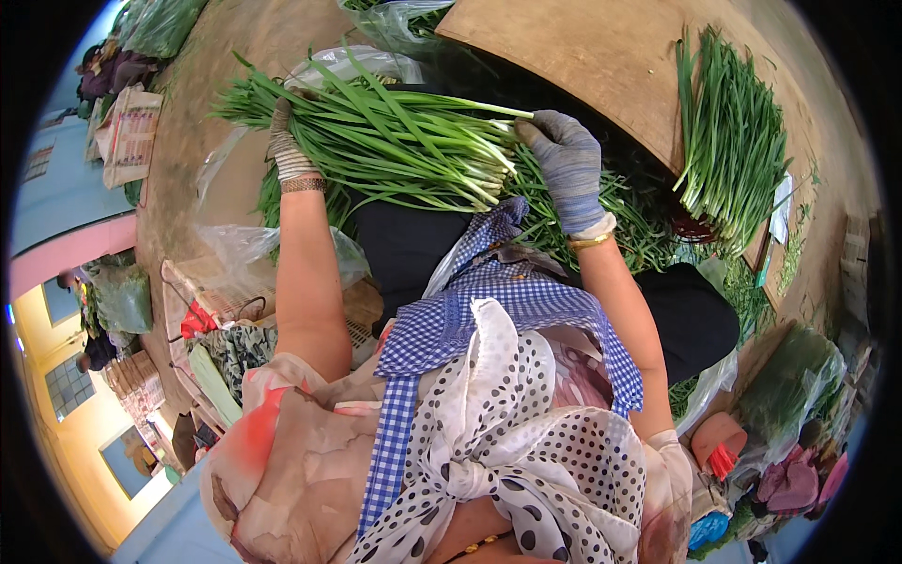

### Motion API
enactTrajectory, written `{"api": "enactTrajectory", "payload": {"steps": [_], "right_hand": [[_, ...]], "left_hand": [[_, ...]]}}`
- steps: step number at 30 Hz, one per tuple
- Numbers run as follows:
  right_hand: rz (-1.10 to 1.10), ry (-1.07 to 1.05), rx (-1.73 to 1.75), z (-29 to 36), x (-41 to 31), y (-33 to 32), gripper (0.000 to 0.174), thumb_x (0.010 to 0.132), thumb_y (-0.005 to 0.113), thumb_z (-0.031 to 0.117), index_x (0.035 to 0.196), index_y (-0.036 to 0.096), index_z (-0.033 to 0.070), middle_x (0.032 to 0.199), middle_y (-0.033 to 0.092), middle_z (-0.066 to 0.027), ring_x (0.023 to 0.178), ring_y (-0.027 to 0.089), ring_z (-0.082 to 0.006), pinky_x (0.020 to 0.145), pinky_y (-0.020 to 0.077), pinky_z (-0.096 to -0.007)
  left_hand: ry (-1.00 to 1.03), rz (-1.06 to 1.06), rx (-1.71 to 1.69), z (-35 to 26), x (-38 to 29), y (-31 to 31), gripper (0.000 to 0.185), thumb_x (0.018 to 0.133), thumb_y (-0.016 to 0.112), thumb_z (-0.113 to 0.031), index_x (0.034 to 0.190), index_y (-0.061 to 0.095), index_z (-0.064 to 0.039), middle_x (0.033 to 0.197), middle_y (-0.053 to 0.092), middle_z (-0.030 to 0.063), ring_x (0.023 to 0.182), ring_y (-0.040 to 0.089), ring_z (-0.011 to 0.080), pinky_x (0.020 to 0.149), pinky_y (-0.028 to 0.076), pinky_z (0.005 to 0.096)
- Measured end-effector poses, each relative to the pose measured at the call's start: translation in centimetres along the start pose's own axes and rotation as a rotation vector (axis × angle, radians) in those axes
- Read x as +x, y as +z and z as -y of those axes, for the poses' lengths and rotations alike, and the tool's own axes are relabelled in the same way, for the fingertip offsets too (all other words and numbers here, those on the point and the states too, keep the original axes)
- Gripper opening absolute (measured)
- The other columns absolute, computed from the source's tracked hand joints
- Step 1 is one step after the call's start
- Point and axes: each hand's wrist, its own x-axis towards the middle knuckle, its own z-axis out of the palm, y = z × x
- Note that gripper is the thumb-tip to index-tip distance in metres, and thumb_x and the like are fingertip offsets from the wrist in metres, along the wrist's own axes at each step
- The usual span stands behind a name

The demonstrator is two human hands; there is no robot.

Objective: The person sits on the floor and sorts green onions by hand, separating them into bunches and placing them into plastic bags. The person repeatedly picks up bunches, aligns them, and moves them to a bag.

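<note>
A large bunch of garlic chives (394, 144) lies across in front of me, leaf tips to the left and pale stem ends to the right. My left hand (290, 141), in a striped knit glove, grips the leafy part; some of its fingers are hidden behind the leaves. At the other end, my right hand (564, 158), in a grey-blue knit glove, pinches the white end of one stalk between thumb and fingers. Loose green leaves (606, 211) lie below the right hand, over my lap. A blue-checked apron (507, 296) covers my front.
A wooden board (564, 56) stands ahead, bearing another chive bunch (736, 141) at its right. A green-handled knife (764, 261) lies near that bunch. Clear plastic bags (246, 243) are beside my left arm. A bag of greens (793, 388) stands right; other people sit farther off.
</note>
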Motion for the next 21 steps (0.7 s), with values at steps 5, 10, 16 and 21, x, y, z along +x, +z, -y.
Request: {"api": "enactTrajectory", "payload": {"steps": [5, 10, 16, 21], "right_hand": [[-0.107, 0.121, -0.269, -1.5, -0.1, -3.1, 0.014, 0.081, 0.066, 0.021, 0.086, 0.068, 0.008, 0.078, 0.065, -0.0111, 0.074, 0.062, -0.0261, 0.067, 0.0477, -0.0348], [-0.077, -0.306, -0.161, -0.5, 0.3, -2.8, 0.016, 0.08, 0.067, 0.019, 0.093, 0.068, 0.009, 0.078, 0.064, -0.0094, 0.076, 0.062, -0.0266, 0.069, 0.047, -0.0366], [-0.019, -0.347, -0.302, 0.1, 1.1, 0.7, 0.012, 0.077, 0.066, 0.02, 0.086, 0.068, 0.012, 0.079, 0.065, -0.0068, 0.075, 0.062, -0.0267, 0.067, 0.0467, -0.0362], [-0.066, -0.063, -0.524, -5.6, -1.5, -5.7, 0.014, 0.081, 0.065, 0.023, 0.09, 0.067, 0.013, 0.083, 0.066, -0.0102, 0.077, 0.063, -0.0295, 0.067, 0.0491, -0.0369]], "left_hand": [[-0.001, -0.153, 0.048, -0.3, -0.2, -0.1, 0.033, 0.076, 0.075, -0.023, 0.097, 0.063, 0.0, 0.095, 0.067, 0.0133, 0.087, 0.062, 0.0293, 0.083, 0.052, 0.0424], [0.007, -0.168, 0.072, 0.0, 0.3, 0.0, 0.035, 0.076, 0.074, -0.023, 0.099, 0.062, 0.001, 0.097, 0.066, 0.0153, 0.087, 0.062, 0.0304, 0.083, 0.052, 0.0432], [0.007, -0.266, 0.18, -0.4, 0.1, 1.1, 0.049, 0.074, 0.076, -0.019, 0.112, 0.055, 0.006, 0.103, 0.065, 0.0212, 0.091, 0.063, 0.0337, 0.084, 0.052, 0.0449], [0.031, -0.288, 0.17, -0.1, 0.5, 0.2, 0.05, 0.073, 0.077, -0.016, 0.112, 0.055, 0.005, 0.102, 0.065, 0.0192, 0.086, 0.063, 0.034, 0.08, 0.054, 0.0448]]}}
